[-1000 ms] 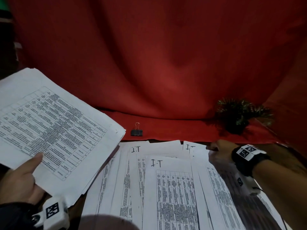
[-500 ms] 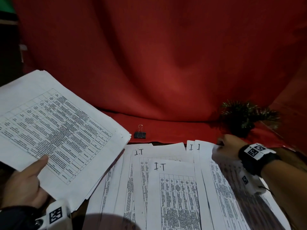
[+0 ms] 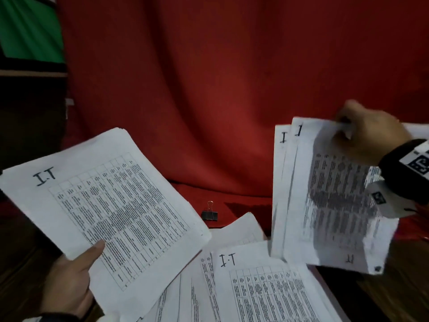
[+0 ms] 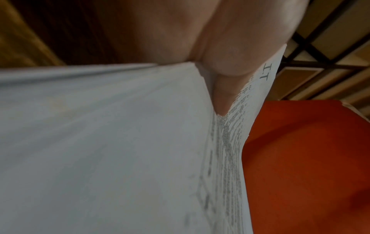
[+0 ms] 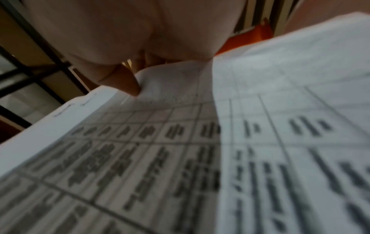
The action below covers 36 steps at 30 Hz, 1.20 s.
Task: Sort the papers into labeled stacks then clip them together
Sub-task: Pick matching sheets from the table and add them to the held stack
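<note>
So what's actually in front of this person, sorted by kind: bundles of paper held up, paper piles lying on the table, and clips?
Held bundles of I.T papers: 2, one gripped by the left hand, one lifted by the right hand
Spread of I.T papers on the table: 1; its sheets overlap too much to count
Black binder clip: 1
Total: 4

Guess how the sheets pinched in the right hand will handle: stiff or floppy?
Probably floppy: the right hand pinches the lifted sheets by their top edge and they hang and curl. Their edges are fanned apart, so one could slip out. Likely light, since a pinch holds them.
</note>
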### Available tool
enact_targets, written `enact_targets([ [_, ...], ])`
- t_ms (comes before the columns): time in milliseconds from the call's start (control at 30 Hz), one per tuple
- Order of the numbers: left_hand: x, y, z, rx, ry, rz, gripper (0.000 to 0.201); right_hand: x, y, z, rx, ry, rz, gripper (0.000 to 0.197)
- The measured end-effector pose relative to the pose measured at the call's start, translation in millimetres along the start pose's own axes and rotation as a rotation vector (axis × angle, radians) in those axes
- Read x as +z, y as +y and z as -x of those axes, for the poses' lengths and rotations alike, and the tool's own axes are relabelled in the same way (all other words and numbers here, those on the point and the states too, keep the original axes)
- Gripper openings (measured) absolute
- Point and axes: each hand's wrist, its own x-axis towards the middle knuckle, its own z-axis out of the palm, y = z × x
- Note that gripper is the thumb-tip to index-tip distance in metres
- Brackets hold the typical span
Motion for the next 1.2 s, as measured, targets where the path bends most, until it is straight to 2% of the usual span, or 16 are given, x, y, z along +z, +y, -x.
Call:
enact_targets([
  [100,11.8,2.9,-0.8,0.022,-0.02,-0.07,0.029,-32.2,-11.6,-24.6,-0.033,0.113,-0.015,0.039],
  [233,39.4,16.1,7.1,0.061,-0.034,-0.163,0.028,-60.2,-44.4,-42.2,-0.174,0.124,-0.046,0.006],
  [267,46.5,19.4,8.5,0.059,-0.042,-0.195,0.026,-63.6,-54.4,-43.7,-0.21,0.12,-0.072,0.006],
  [333,59.2,27.3,9.7,0.059,-0.07,-0.25,0.021,-66.7,-70.9,-45.7,-0.33,0.114,-0.122,0.033],
  [367,64.9,30.7,9.8,0.069,-0.087,-0.269,0.021,-66.8,-78.0,-46.6,-0.382,0.104,-0.145,0.037],
  [467,81.1,41.5,11.7,0.095,-0.139,-0.325,0.021,-61.9,-101.0,-45.6,-0.476,0.028,-0.163,0.017],
  [600,98.9,48.7,19.0,0.086,-0.23,-0.338,0.01,-38.6,-133.5,-36.3,-0.507,-0.143,-0.173,0.016],
  [633,103.2,49.9,22.4,0.077,-0.257,-0.333,0.017,-33.1,-139.9,-33.0,-0.512,-0.173,-0.164,0.014],
  [767,118.8,50.4,39.9,0.027,-0.393,-0.275,0.018,-7.2,-154.4,-30.8,-0.524,-0.168,-0.177,0.048],
  [867,123.0,47.1,46.7,0.006,-0.448,-0.273,0.033,2.0,-159.5,-28.7,-0.514,-0.165,-0.222,0.029],
  [900,123.8,47.5,48.2,-0.002,-0.473,-0.266,0.031,4.0,-159.7,-28.0,-0.496,-0.155,-0.242,0.022],
  [1000,123.8,53.5,52.3,-0.007,-0.473,-0.213,0.014,9.6,-160.5,-24.2,-0.501,-0.073,-0.273,0.026],
  [1067,126.2,56.8,55.1,-0.007,-0.495,-0.152,0.008,12.5,-161.4,-21.7,-0.494,-0.034,-0.27,0.02],
  [1100,126.9,55.7,54.3,-0.003,-0.538,-0.159,0.016,12.5,-162.6,-20.3,-0.482,-0.026,-0.274,0.016],
  [1167,126.0,47.7,50.0,0.015,-0.533,-0.265,0.054,12.5,-164.4,-17.9,-0.45,0.003,-0.275,0.015],
  [1200,126.9,44.7,49.1,0.032,-0.488,-0.295,0.057,12.4,-165.3,-16.3,-0.428,0.012,-0.285,0.017],
])
